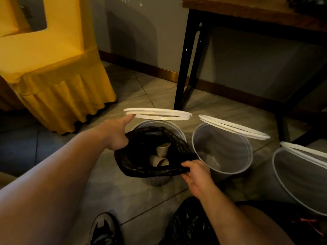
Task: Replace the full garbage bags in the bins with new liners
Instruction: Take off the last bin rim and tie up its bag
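White ring (185, 115) raised over far rim of lined bin (155, 181) holding black bag (141, 138); near side open. Empty bin (223, 151) close right; table leg (184, 68) behind; bare floor (106, 183) left.

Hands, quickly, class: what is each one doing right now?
Left hand: grips the black garbage bag rim, one finger touching the white ring.
Right hand: grips the bag's near rim.

Crinkled glossy black bag (141, 156), translucent plastic bin (223, 149).

Tiled floor (127, 191) carried three clear bins: left bin (156, 181), middle bin (224, 156), right bin (300, 183). Black bag (191, 225) nearest camera; table leg (182, 68), yellow-skirted chair (62, 96) behind.
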`<state>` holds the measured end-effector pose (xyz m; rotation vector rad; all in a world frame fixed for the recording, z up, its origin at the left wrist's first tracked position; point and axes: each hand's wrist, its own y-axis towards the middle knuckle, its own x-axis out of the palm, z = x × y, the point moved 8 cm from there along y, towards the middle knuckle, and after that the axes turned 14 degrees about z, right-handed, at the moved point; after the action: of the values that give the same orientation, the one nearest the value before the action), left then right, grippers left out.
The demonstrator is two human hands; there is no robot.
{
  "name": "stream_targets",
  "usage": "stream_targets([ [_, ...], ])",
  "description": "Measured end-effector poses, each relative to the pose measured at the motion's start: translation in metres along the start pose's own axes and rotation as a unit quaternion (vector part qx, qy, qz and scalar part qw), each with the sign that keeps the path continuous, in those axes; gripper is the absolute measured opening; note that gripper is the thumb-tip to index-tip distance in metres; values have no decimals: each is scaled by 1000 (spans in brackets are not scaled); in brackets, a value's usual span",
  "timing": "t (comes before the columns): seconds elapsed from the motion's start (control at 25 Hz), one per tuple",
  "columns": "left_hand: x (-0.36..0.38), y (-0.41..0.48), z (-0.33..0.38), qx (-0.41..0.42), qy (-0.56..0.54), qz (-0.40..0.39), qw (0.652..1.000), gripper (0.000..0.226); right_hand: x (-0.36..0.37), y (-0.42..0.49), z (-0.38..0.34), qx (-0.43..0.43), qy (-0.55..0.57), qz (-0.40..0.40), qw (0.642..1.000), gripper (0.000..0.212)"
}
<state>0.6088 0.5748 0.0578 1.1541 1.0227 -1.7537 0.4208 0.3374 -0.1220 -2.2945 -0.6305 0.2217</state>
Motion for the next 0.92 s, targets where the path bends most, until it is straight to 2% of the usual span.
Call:
stream_targets([
  [0.08, -4, 2, 4, -2, -10, 15, 1000, 104, -5, -16, -16, -105, -56, 18, 993, 30],
  [0.12, -7, 4, 6, 2, -16, 28, 999, 100, -4, -21, -19, -117, -38, 11, 992, 34],
  [0.16, -10, 5, 7, 4, -25, 41, 999, 95, -3, -22, -16, -76, 17, -5, 997, 41],
  [0.24, -15, 7, 8, -6, -62, 59, 996, 87, 9, -28, -1, 72, 114, -84, 987, 53],
  [0.32, -20, 8, 5, -38, -107, 73, 991, 74, 12, -38, 6, 131, 90, -112, 981, 38],
  [0.36, -23, 8, 3, -49, -117, 83, 989, 61, 8, -34, 8, 117, 56, -91, 987, 24],
  [0.44, -27, 9, 2, -45, -120, 104, 986, 32, -8, -21, -3, -3, -32, 0, 999, 8],
  [0.52, -27, 10, 0, -40, -140, 115, 983, 18, -19, -12, -23, -145, -125, 64, 979, 21],
  [0.56, -27, 10, -1, -44, -157, 115, 980, 17, -18, -13, -29, -175, -160, 65, 969, 31],
  [0.64, -27, 11, -2, -47, -174, 111, 977, 18, -10, -13, -24, -162, -216, 32, 962, 53],
  [0.68, -26, 12, 0, -41, -168, 103, 979, 19, -8, -9, -18, -147, -231, 21, 961, 56],
  [0.8, -15, 13, 3, -13, -93, 34, 995, 30, -8, -1, -10, -101, -204, 42, 973, 29],
  [0.88, -2, 10, 2, 12, -17, -23, 1000, 47, -12, 2, -12, -103, -189, 60, 975, 9],
  [0.92, 3, 8, 0, 15, -2, -44, 999, 58, -14, 2, -16, -109, -181, 62, 975, 7],
])
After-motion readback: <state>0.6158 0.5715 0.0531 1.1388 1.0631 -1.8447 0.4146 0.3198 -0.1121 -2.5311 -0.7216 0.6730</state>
